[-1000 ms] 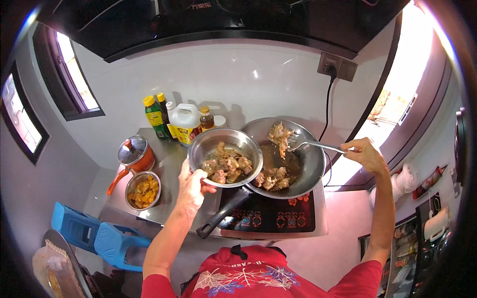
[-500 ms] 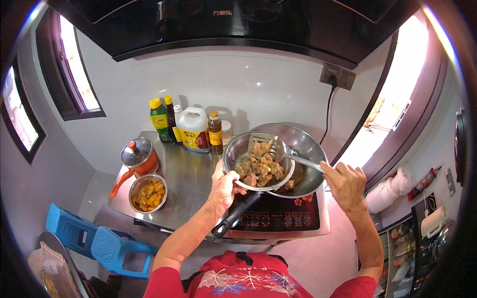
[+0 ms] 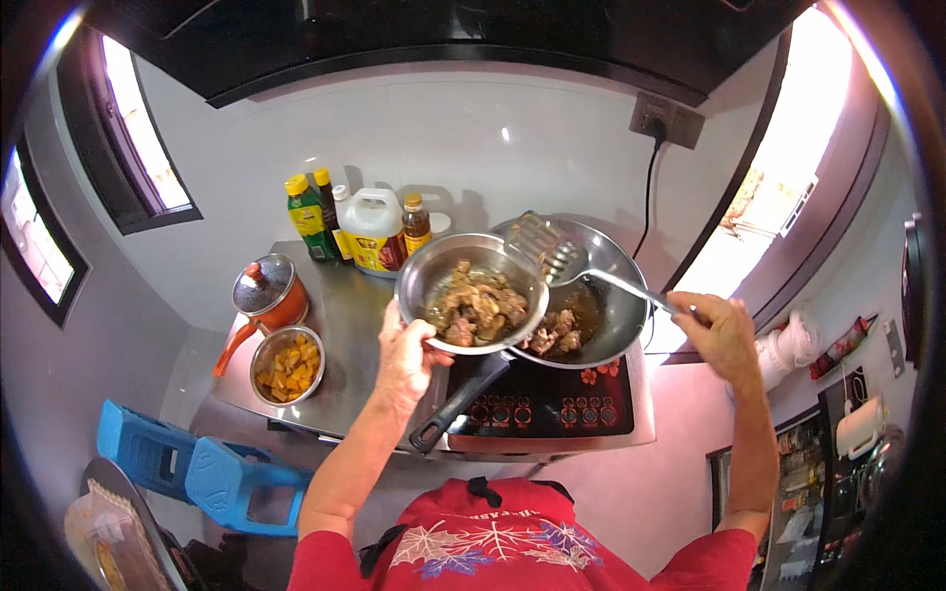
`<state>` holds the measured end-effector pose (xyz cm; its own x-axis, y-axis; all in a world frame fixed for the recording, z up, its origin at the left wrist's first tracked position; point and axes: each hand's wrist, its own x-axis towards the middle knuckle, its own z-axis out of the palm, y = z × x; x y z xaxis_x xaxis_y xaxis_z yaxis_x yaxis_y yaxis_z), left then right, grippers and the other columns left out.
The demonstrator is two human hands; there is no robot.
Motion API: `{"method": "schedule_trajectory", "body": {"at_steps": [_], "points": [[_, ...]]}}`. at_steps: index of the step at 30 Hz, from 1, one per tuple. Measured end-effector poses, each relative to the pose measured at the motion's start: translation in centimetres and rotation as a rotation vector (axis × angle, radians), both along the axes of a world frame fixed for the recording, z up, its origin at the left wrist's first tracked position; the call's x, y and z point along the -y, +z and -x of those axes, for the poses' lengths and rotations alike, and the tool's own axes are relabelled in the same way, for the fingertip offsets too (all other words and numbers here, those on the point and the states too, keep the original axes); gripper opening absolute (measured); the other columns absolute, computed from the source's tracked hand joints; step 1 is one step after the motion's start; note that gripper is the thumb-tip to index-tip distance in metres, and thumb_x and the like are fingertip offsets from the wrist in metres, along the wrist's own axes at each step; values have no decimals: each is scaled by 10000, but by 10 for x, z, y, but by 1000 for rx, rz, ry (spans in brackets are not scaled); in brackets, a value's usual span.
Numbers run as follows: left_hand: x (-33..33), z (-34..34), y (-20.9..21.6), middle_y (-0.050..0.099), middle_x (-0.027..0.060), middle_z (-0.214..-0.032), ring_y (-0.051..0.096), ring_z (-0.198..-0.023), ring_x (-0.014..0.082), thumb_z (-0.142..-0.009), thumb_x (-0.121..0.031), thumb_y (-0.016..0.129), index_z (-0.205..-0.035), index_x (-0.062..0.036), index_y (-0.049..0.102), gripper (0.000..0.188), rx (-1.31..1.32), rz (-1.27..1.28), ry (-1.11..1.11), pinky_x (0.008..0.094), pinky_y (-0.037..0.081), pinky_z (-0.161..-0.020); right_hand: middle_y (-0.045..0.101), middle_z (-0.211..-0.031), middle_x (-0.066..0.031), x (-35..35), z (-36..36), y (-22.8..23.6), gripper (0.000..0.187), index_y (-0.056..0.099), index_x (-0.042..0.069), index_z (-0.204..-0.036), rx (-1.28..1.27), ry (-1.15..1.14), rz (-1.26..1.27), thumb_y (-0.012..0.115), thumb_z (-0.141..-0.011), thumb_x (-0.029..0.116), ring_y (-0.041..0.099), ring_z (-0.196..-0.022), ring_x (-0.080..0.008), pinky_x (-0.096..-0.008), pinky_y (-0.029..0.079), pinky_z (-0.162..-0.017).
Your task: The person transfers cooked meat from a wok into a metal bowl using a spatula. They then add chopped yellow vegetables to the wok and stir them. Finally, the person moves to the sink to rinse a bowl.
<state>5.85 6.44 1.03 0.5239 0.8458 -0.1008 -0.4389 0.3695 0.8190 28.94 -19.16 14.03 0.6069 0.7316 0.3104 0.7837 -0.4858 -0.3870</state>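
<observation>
My left hand grips the near-left rim of a steel bowl, thumb over the edge. Browned meat chunks lie inside the bowl, which is held above the left part of a wok. In my right hand is the handle of a slotted spatula; its blade hovers over the wok beside the bowl's far-right rim. More meat pieces sit in dark liquid at the wok's near side. The wok's black handle points toward me, to the left.
The wok stands on a black induction cooker. Left on the steel counter are an orange lidded saucepan and a bowl of orange chunks. Several bottles and a white jug line the wall. Blue stools stand lower left.
The bowl of meat has moved left, uncovering more of the wok and its meat. The spatula has lifted out of the bowl and swung over the wok; my right hand has shifted right.
</observation>
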Motion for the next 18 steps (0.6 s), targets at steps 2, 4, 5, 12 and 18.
{"method": "schedule_trajectory", "body": {"at_steps": [2,4,5,12,18], "points": [[-4,5,-7,563,137,-943,611,-528,210,-744,42,461,-1273,-50,370,545,-8,-27,29,284,543,-371,662,-735,-77,7,-22,10,240,702,140,-970,9,-21,135,630,-780,267,628,-646,-206,-346,457,-605],[-4,9,-11,570,132,-918,616,-530,213,-746,32,460,-1264,-42,373,531,9,-33,24,285,543,-375,658,-702,-85,5,-47,6,200,710,137,-917,146,-49,244,645,-742,208,624,-634,-240,-364,470,-609],[-3,11,-11,574,131,-907,616,-527,214,-746,28,461,-1257,-39,377,522,5,-29,31,285,541,-375,656,-685,-86,2,-58,3,177,718,141,-876,217,-57,310,654,-717,181,619,-617,-252,-371,475,-599],[0,20,-10,595,146,-866,606,-485,225,-741,26,450,-1227,-47,388,495,-39,-30,69,292,538,-390,625,-595,-29,-34,-135,3,158,737,178,-761,418,130,691,686,-616,211,584,-538,-199,-336,438,-506],[9,18,-9,544,59,-732,573,-434,179,-730,14,463,-1211,-51,439,486,-86,-8,145,293,542,-372,661,-644,42,-60,-158,-23,216,742,261,-810,135,196,739,737,-594,275,633,-584,-130,-319,490,-548]]}}
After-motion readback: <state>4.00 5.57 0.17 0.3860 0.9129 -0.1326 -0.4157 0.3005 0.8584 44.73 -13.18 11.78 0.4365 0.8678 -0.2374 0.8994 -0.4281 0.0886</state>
